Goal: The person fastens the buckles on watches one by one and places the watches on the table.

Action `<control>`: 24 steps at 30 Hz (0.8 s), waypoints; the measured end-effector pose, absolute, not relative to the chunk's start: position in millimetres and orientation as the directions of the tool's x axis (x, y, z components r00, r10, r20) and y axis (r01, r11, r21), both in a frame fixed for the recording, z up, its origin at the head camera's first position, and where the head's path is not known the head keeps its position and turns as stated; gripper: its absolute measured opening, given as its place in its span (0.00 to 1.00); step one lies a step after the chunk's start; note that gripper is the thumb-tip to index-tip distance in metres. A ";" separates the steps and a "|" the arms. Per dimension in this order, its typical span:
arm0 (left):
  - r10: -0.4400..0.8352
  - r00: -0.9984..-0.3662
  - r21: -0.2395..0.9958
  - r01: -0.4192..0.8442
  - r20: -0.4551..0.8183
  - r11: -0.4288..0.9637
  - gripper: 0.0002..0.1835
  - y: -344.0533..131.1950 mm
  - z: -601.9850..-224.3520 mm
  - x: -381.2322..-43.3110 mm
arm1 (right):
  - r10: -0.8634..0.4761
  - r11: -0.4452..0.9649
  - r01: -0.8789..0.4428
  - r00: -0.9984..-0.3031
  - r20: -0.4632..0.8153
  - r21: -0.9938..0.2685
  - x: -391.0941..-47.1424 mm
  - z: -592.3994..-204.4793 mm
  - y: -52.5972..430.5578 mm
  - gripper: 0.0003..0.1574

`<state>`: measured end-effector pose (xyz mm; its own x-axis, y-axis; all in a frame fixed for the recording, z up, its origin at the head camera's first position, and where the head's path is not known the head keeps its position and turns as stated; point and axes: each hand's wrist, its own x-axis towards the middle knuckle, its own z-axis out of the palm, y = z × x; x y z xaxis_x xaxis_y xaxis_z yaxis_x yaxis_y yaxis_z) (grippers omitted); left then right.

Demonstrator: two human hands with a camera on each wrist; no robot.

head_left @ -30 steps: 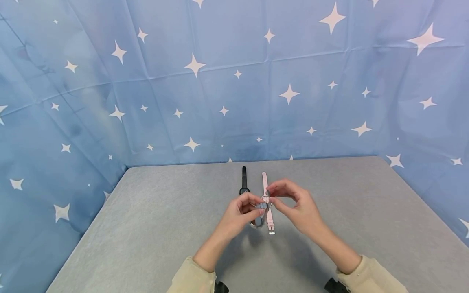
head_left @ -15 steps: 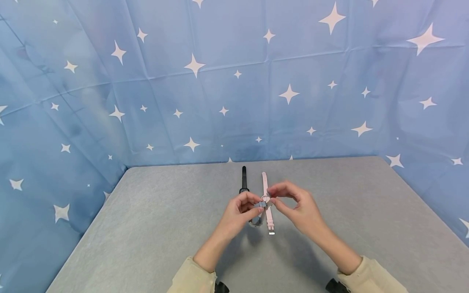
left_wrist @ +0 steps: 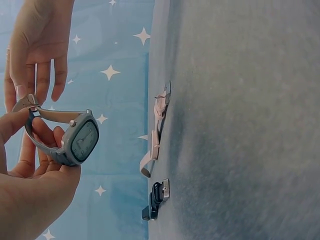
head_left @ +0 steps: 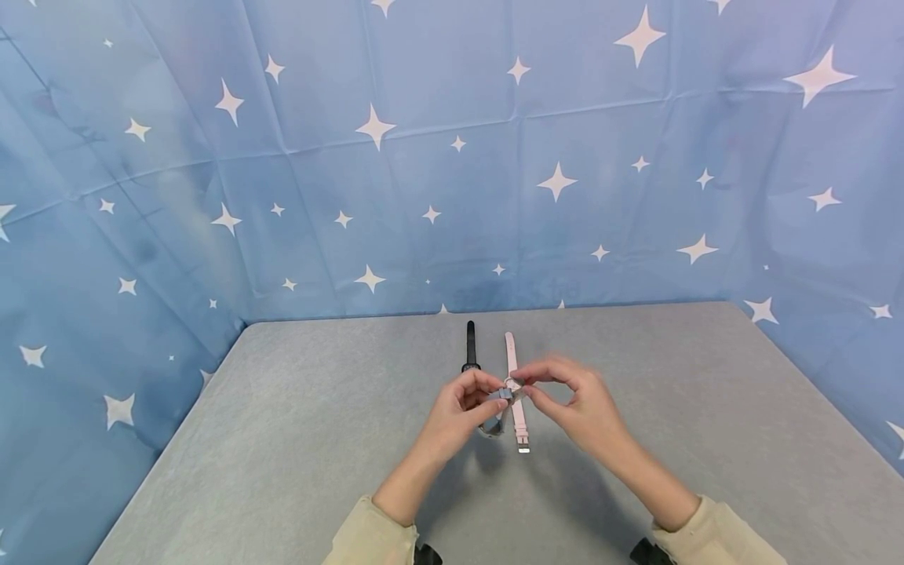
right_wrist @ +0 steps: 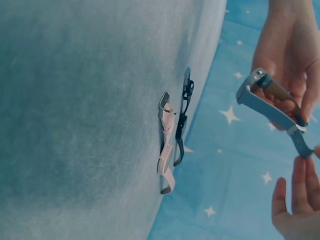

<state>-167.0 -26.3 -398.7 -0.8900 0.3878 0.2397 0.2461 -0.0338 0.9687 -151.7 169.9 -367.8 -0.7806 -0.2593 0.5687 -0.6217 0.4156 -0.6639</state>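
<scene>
A grey-blue wristwatch (left_wrist: 85,141) with a squarish dial is held up above the table between both hands, its strap (right_wrist: 270,111) forming a loop. My left hand (head_left: 452,412) pinches the strap near its buckle, with fingers inside the loop. With thumb and fingertips, my right hand (head_left: 582,396) pinches the strap's free end, which sticks out past the buckle. In the head view the fingers cover much of the watch. Whether the buckle pin sits in a hole cannot be made out.
Behind the hands, a pink-strapped watch (head_left: 520,428) lies lengthwise on the grey table (head_left: 318,424). To its left lies a black watch (head_left: 471,345), partly hidden by the left hand. A blue star-patterned cloth (head_left: 452,180) hangs at the table's far edge.
The right fingertips have shifted slightly down and left along the strap end. The watch hanging below the left hand has turned a little. The pink and black watches have not moved.
</scene>
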 end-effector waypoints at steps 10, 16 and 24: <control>0.380 -0.896 0.971 0.238 0.231 -0.027 0.10 -27.0 -398.0 -165.7 | -0.258 0.471 -0.623 -0.774 0.578 -0.624 -151.8 -370.3 170.7 0.17; 0.375 -0.899 0.972 0.231 0.225 -0.030 0.10 -26.9 -397.8 -166.0 | -0.270 0.498 -0.633 -0.762 0.588 -0.592 -151.9 -370.2 170.8 0.19; 0.383 -0.892 0.970 0.240 0.239 -0.047 0.11 -27.6 -397.9 -166.1 | -0.292 0.517 -0.645 -0.751 0.593 -0.563 -152.5 -371.3 170.7 0.19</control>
<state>-166.1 -27.6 -397.9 -0.8923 0.3828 0.2393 0.2401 -0.0467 0.9696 -152.5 170.7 -371.3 -0.7505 -0.2918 0.5929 -0.6453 0.5167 -0.5626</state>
